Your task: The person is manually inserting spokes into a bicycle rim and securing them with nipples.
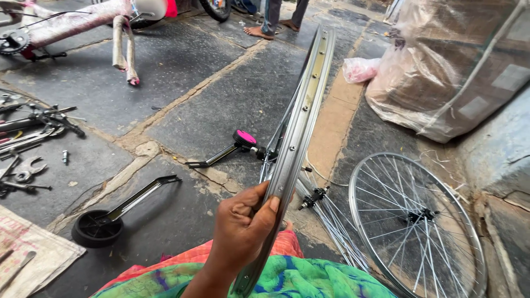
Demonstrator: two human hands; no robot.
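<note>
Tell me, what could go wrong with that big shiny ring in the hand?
The bare wheel rim is held edge-up by just one hand near its low end, so the long top could tip sideways. If it slipped, it might land on the loose spokes or the spoked wheel lying on the ground beside it and bend them. Its thin edge could also pinch the fingers.

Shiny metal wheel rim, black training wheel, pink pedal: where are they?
Shiny metal wheel rim (302,118): head view, inner channel mid-length.
Black plastic training wheel (97,228): head view, tyre top.
Pink pedal (245,137): head view, pink face.
</note>
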